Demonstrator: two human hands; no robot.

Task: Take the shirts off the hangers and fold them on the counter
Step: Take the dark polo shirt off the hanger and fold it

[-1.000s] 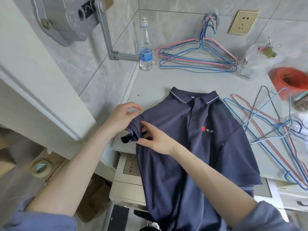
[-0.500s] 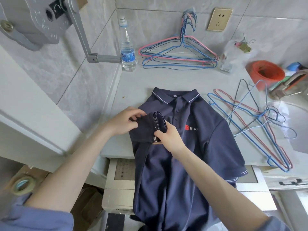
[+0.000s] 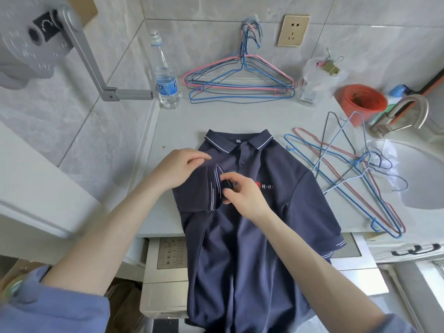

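Observation:
A navy polo shirt (image 3: 264,212) lies face up on the grey counter (image 3: 240,118), collar away from me, its lower half hanging over the front edge. Its left sleeve (image 3: 201,191) is folded inward across the chest, white-striped cuff upright. My left hand (image 3: 180,167) rests on the shirt's shoulder at the fold, thumb and forefinger close together. My right hand (image 3: 242,191) pinches the cuff of the folded sleeve near the red chest logo. Loose wire hangers (image 3: 355,174) lie to the right of the shirt. More hangers (image 3: 240,82) hang on the back wall.
A water bottle (image 3: 167,80) stands at the back left by a grey metal bracket (image 3: 129,94). An orange cup (image 3: 364,100), a plastic bag with clips (image 3: 322,75) and a faucet (image 3: 406,114) sit at the back right. A sink basin (image 3: 427,179) is at the right. A white appliance (image 3: 168,265) stands below the counter edge.
Both hands carried the left sleeve from the counter's left edge inward onto the chest. The view shifted, bringing the sink and faucet into sight.

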